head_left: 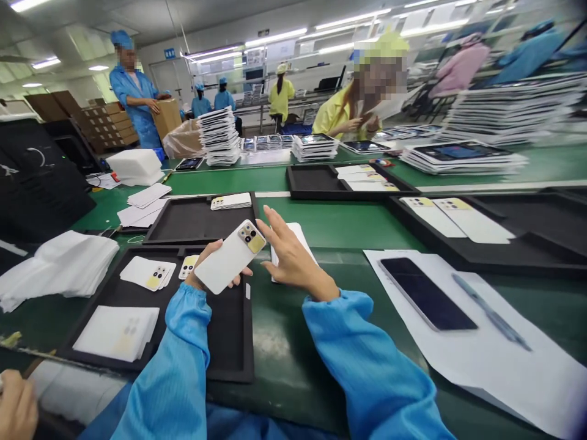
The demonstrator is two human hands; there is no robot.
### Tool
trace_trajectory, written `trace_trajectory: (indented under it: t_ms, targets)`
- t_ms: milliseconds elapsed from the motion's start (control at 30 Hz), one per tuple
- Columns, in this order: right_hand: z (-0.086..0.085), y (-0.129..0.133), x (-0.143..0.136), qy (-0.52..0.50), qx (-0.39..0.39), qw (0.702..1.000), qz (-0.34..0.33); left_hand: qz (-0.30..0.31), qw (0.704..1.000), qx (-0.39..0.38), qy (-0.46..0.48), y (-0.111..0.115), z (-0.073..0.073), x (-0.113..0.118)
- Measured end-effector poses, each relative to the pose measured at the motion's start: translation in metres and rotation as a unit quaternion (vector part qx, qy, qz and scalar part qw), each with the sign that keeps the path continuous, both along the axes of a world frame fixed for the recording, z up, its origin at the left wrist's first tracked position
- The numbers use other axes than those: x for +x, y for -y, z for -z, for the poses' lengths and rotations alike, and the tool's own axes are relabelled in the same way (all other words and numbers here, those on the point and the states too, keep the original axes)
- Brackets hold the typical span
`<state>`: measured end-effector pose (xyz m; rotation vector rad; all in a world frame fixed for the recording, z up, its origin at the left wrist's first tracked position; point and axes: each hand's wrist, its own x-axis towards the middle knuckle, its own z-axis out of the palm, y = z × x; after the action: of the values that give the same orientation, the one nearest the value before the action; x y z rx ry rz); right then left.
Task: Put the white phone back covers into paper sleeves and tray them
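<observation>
My left hand is closed on a white phone back cover, tilted, with its camera lenses and a yellowish patch at the upper right. Beside that camera end, my right hand is open, fingers spread and raised; I cannot tell whether a fingertip touches the cover. Behind the right hand a flat white piece lies on the green bench, partly hidden. Under my left arm sits a black tray with more white covers and a stack in translucent wrapping.
More black trays with white covers stand ahead and to the right. A dark phone and a pen lie on white paper. White foam sheets are at left. Co-workers stand across the bench; another person's hand shows lower left.
</observation>
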<state>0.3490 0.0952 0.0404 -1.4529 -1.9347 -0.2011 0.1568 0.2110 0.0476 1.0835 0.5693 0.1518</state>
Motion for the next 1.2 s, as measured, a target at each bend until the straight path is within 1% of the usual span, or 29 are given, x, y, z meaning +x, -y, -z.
trace_trajectory:
  t_ms: [33,100,133,167,200,267,300,333,367,400,467,500,533,567,600,633,667,733,800,867,933,967,1033,1100,1200]
  targets:
    - [-0.001,0.004,-0.002,0.031,-0.012,0.999,-0.003,0.005,1.0,0.01,-0.029,0.001,-0.001,0.001]
    - [-0.002,0.01,-0.009,0.081,-0.039,0.996,-0.001,-0.015,0.996,0.035,-0.082,0.003,-0.003,0.003]
    - [-0.002,0.011,-0.013,0.099,-0.05,0.994,-0.001,-0.023,0.994,0.041,-0.098,0.004,-0.004,0.004]
    - [-0.003,0.013,-0.016,0.112,-0.059,0.992,-0.001,-0.016,0.993,0.039,-0.106,0.004,-0.005,0.005]
    - [-0.003,0.013,-0.018,0.119,-0.066,0.991,-0.003,0.003,0.994,0.028,-0.108,0.004,-0.005,0.006]
    - [-0.005,0.012,-0.019,0.118,-0.076,0.99,-0.009,0.067,0.991,-0.006,-0.114,0.004,-0.004,0.008]
    - [-0.006,0.012,-0.017,0.11,-0.079,0.991,-0.013,0.088,0.99,-0.017,-0.113,0.004,-0.002,0.01]
    - [-0.008,0.011,-0.013,0.099,-0.08,0.992,-0.016,0.088,0.99,-0.018,-0.109,0.003,0.0,0.011]
    - [-0.011,0.012,-0.008,0.086,-0.079,0.993,-0.015,0.068,0.993,-0.009,-0.097,0.002,0.002,0.012]
    - [-0.014,0.013,0.0,0.07,-0.073,0.995,-0.009,0.033,0.996,0.008,-0.08,0.002,0.005,0.013]
    - [-0.02,0.018,0.019,0.032,-0.046,0.998,0.031,-0.066,0.995,0.066,-0.042,0.002,0.013,0.015]
    - [-0.024,0.022,0.03,0.01,-0.027,0.997,0.067,-0.118,0.986,0.113,-0.031,0.002,0.016,0.017]
    - [-0.027,0.026,0.041,-0.014,-0.004,0.993,0.114,-0.165,0.971,0.172,-0.026,0.003,0.02,0.02]
    - [-0.031,0.032,0.052,-0.037,0.02,0.986,0.164,-0.199,0.949,0.243,-0.024,0.006,0.022,0.023]
    - [-0.034,0.037,0.063,-0.058,0.041,0.975,0.211,-0.215,0.922,0.321,-0.025,0.009,0.024,0.027]
    - [-0.037,0.043,0.071,-0.074,0.059,0.964,0.25,-0.216,0.891,0.4,-0.021,0.013,0.025,0.033]
    - [-0.039,0.048,0.078,-0.087,0.072,0.953,0.28,-0.197,0.858,0.475,-0.016,0.017,0.025,0.041]
    - [-0.043,0.057,0.088,-0.102,0.082,0.939,0.317,-0.12,0.791,0.6,-0.011,0.028,0.023,0.06]
    - [-0.047,0.062,0.091,-0.11,0.077,0.932,0.337,-0.03,0.722,0.69,-0.036,0.039,0.019,0.082]
    - [-0.049,0.065,0.09,-0.115,0.069,0.928,0.347,0.055,0.659,0.744,-0.096,0.047,0.016,0.102]
    - [-0.05,0.065,0.089,-0.119,0.065,0.926,0.353,0.131,0.611,0.765,-0.157,0.051,0.015,0.117]
    - [-0.05,0.064,0.088,-0.121,0.065,0.925,0.355,0.158,0.597,0.766,-0.178,0.052,0.015,0.121]
    - [-0.049,0.063,0.088,-0.125,0.071,0.922,0.358,0.183,0.59,0.761,-0.198,0.051,0.016,0.125]
    - [-0.049,0.062,0.087,-0.126,0.082,0.921,0.359,0.172,0.597,0.757,-0.202,0.049,0.016,0.124]
    - [-0.049,0.061,0.086,-0.126,0.084,0.922,0.355,0.136,0.606,0.754,-0.215,0.045,0.016,0.12]
